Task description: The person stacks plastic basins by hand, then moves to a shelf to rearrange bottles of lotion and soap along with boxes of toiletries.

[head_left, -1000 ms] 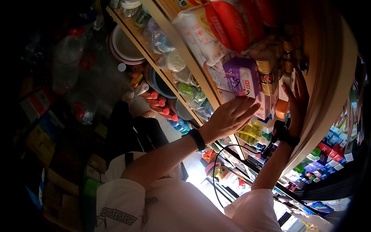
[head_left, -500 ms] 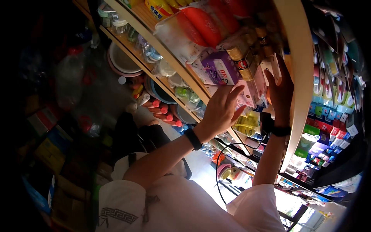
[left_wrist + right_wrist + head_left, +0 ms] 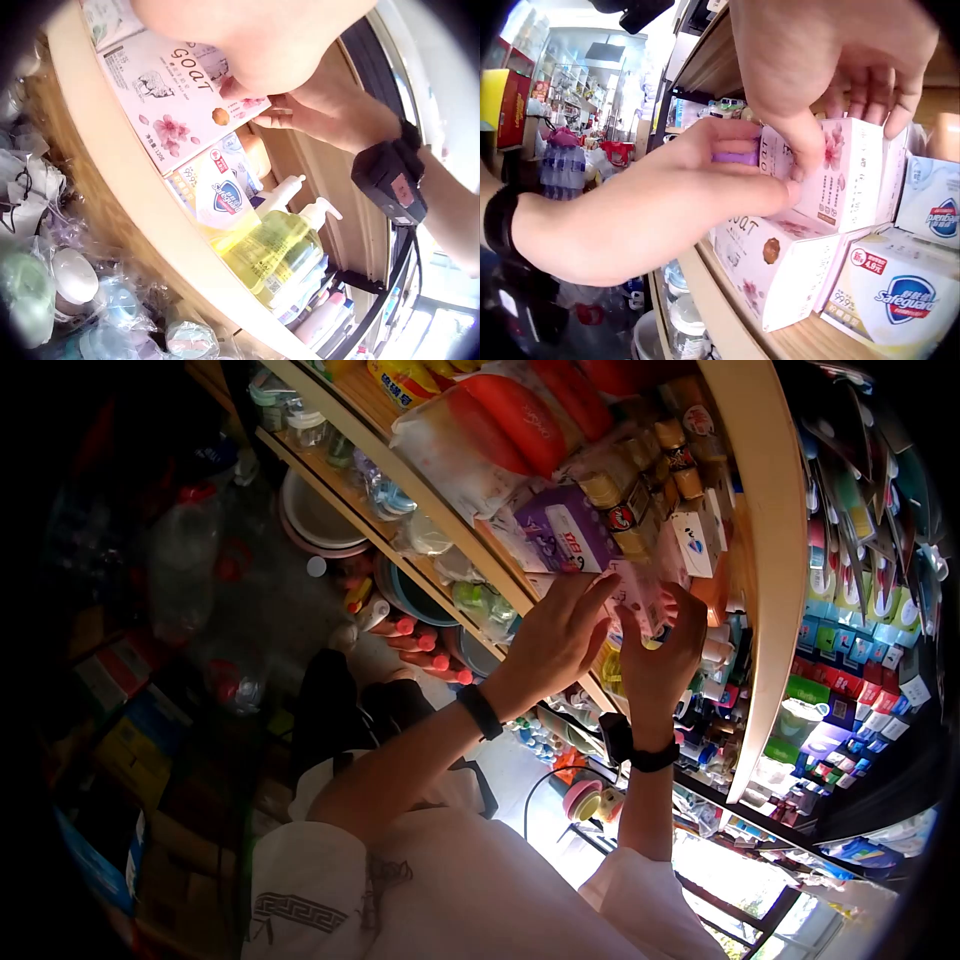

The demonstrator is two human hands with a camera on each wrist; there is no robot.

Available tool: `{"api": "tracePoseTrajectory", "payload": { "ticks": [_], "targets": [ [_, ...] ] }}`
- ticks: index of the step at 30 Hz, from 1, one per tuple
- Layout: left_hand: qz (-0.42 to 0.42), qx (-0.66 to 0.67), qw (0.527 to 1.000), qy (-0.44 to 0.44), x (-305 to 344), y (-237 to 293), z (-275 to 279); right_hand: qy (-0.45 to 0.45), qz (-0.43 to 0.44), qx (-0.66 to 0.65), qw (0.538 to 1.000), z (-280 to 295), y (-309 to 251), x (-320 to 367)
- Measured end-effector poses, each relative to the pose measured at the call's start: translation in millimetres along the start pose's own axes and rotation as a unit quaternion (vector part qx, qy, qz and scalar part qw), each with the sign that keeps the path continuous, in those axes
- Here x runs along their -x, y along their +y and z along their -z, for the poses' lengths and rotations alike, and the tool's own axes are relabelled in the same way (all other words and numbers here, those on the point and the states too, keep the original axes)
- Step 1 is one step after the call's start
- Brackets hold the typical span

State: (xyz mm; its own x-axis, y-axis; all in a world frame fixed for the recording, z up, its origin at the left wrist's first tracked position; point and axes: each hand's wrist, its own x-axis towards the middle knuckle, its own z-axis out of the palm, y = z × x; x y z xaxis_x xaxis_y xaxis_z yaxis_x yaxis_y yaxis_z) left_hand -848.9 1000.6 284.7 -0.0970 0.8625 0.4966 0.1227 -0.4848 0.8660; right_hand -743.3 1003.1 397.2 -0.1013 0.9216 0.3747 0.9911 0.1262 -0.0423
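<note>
Both my hands are at a pink-and-white soap box (image 3: 853,169) with a flower print, which stands on a matching box (image 3: 799,281) at the shelf front. My right hand (image 3: 660,660) grips it, thumb on the near face and fingers over the far side. From the other side my left hand (image 3: 550,635) holds it, with its thumb at the front and its fingers partly hidden behind. In the left wrist view, a wide box marked GOAT (image 3: 165,94) lies under my left hand. A purple package (image 3: 565,530) sits just beyond the hands.
Beside the pink boxes stand Safeguard soap boxes (image 3: 907,292) and yellow pump bottles (image 3: 281,251). Gold-capped jars (image 3: 620,510), a small white box (image 3: 695,545) and red-and-white packs (image 3: 510,425) fill the shelf farther along. The wooden shelf edge (image 3: 755,560) curves past the right hand.
My right hand has drawn back from beside the small white box and come in close to my left hand at the pink soap box. The left hand has shifted slightly.
</note>
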Motion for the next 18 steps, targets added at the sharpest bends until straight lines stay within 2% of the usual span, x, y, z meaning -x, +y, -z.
{"api": "tracePoseTrajectory", "payload": {
  "ticks": [4,8,13,14,16,18],
  "targets": [
    [-0.009,0.005,1.0,0.01,0,-2,1,-0.031,-0.032,-0.031,0.999,-3,-2,0],
    [-0.018,0.013,1.0,0.02,2,-3,3,-0.003,-0.031,-0.035,0.999,2,3,11],
    [-0.019,0.053,0.998,-0.009,0,-6,10,-0.017,-0.126,-0.113,0.985,7,10,18],
    [-0.019,0.054,0.998,-0.011,3,-9,11,-0.016,-0.128,-0.112,0.985,7,10,17],
    [-0.048,0.06,0.997,0.013,10,-18,11,0.011,-0.048,-0.056,0.997,2,8,11],
    [-0.052,0.037,0.998,0.03,18,-24,13,0.014,-0.042,-0.053,0.998,-2,5,10]
  ]
}}
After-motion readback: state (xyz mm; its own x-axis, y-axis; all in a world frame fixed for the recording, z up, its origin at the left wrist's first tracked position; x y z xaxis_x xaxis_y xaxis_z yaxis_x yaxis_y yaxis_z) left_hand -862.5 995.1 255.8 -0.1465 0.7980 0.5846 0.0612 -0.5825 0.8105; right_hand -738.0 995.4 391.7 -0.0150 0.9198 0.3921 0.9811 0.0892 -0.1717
